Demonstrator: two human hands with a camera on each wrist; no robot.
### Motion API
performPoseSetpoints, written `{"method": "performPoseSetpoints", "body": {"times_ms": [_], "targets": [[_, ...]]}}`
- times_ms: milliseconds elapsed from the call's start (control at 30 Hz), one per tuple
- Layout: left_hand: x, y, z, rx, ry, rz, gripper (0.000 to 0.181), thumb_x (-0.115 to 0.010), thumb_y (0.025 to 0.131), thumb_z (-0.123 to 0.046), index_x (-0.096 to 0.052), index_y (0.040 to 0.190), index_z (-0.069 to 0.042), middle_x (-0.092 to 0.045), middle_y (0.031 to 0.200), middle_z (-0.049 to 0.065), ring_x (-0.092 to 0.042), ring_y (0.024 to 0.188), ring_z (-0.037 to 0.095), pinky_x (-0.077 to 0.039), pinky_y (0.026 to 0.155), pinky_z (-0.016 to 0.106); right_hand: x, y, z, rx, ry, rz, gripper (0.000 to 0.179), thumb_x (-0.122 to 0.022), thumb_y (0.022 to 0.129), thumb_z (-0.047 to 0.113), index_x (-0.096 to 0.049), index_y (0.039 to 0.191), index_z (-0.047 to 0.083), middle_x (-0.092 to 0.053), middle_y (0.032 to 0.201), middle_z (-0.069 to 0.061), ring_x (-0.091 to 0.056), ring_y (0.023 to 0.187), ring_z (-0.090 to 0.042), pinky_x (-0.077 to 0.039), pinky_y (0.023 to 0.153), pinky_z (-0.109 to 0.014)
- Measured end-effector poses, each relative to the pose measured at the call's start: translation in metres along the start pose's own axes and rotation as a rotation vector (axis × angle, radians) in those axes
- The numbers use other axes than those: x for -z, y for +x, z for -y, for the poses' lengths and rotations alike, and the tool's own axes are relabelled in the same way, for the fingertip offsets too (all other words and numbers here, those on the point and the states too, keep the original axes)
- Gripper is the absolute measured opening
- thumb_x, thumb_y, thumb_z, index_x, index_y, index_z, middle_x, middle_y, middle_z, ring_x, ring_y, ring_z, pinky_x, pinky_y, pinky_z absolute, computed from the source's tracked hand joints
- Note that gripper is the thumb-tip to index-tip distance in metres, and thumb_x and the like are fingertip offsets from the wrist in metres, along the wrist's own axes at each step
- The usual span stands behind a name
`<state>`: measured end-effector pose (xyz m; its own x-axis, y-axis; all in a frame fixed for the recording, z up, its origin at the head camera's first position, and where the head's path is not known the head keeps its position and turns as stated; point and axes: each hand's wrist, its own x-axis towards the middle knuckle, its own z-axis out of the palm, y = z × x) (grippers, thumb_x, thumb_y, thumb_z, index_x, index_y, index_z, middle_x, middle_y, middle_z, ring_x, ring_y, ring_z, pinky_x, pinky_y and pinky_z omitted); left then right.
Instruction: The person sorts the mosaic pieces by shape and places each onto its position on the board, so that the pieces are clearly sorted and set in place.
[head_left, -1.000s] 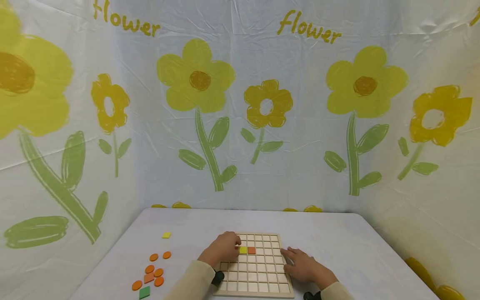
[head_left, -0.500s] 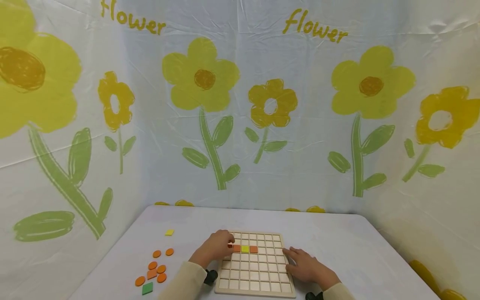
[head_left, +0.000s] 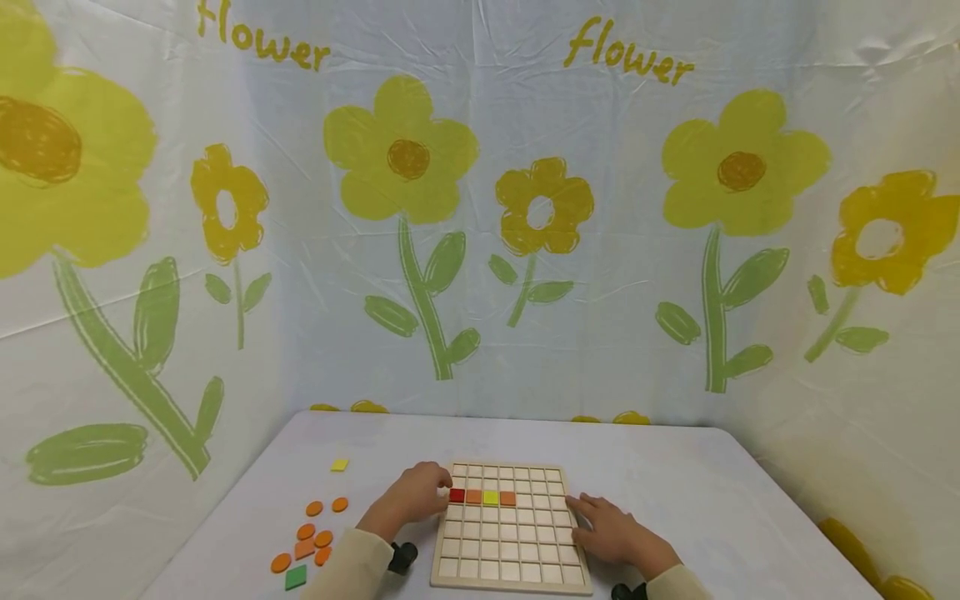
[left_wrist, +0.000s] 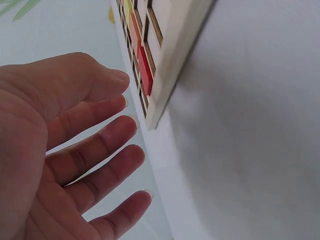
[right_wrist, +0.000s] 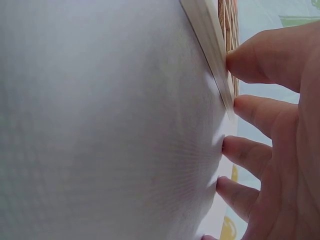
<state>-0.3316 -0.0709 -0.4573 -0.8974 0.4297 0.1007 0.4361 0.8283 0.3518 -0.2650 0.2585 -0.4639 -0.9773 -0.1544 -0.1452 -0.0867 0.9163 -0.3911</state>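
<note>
A wooden grid board [head_left: 517,577] lies on the table. One of its upper rows holds a red square tile [head_left: 457,496], an orange square tile [head_left: 473,497], a yellow-green tile [head_left: 491,497] and another orange tile [head_left: 507,498], side by side. My left hand [head_left: 414,497] is just off the board's left edge beside the red tile; in the left wrist view its fingers are loosely bent with nothing between them. Along the board's right edge rests my right hand [head_left: 615,531], fingers spread, with the thumb and index fingertip [right_wrist: 243,104] against the wooden rim.
Left of the board lie several orange discs [head_left: 281,563], an orange square tile [head_left: 303,548], a green square tile [head_left: 296,577] and, farther back, a yellow square tile [head_left: 340,465]. A flower-printed cloth [head_left: 600,358] hangs behind the white table [head_left: 660,467].
My left hand has drawn leftward off the board, uncovering the orange and then the red tile at the row's left end. My right hand stays at the right edge.
</note>
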Motion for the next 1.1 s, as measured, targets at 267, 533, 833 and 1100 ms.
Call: {"method": "performPoseSetpoints", "body": {"times_ms": [267,533,833,1100], "targets": [[0.005,-0.007,0.01,0.077,-0.041,0.041,0.02,-0.07,0.083,-0.016,-0.069,0.101,-0.007,-0.062,0.097,0.004,-0.06,0.093,0.023,-0.05,0.087,0.046,-0.002,0.002,-0.003,0.006,0.005,-0.005,0.054,-0.057,0.091,0.031,-0.05,0.14,0.012,-0.045,0.146,-0.02,-0.038,0.135,-0.047,-0.024,0.1,-0.076],[0.013,-0.017,0.026,0.082,-0.057,0.036,0.015,-0.071,0.082,-0.016,-0.069,0.096,-0.009,-0.062,0.096,0.004,-0.059,0.091,0.024,-0.05,0.085,0.047,-0.002,0.001,-0.003,0.011,0.006,-0.008,0.054,-0.057,0.091,0.032,-0.05,0.14,0.012,-0.044,0.146,-0.02,-0.038,0.135,-0.046,-0.024,0.1,-0.076],[0.023,-0.034,0.043,0.129,-0.04,0.05,0.012,-0.072,0.083,-0.015,-0.068,0.093,-0.011,-0.061,0.094,0.002,-0.057,0.09,0.022,-0.049,0.084,0.047,-0.002,0.002,-0.004,0.013,0.011,-0.001,0.054,-0.057,0.091,0.032,-0.05,0.14,0.012,-0.044,0.146,-0.02,-0.038,0.135,-0.047,-0.024,0.099,-0.076],[0.034,-0.049,0.057,0.114,-0.039,0.046,0.011,-0.073,0.082,-0.014,-0.067,0.091,-0.011,-0.062,0.092,0.001,-0.057,0.088,0.021,-0.049,0.082,0.046,-0.002,0.002,-0.003,0.012,0.015,0.005,0.053,-0.058,0.091,0.033,-0.05,0.14,0.013,-0.045,0.145,-0.019,-0.039,0.134,-0.046,-0.025,0.099,-0.076]]}}
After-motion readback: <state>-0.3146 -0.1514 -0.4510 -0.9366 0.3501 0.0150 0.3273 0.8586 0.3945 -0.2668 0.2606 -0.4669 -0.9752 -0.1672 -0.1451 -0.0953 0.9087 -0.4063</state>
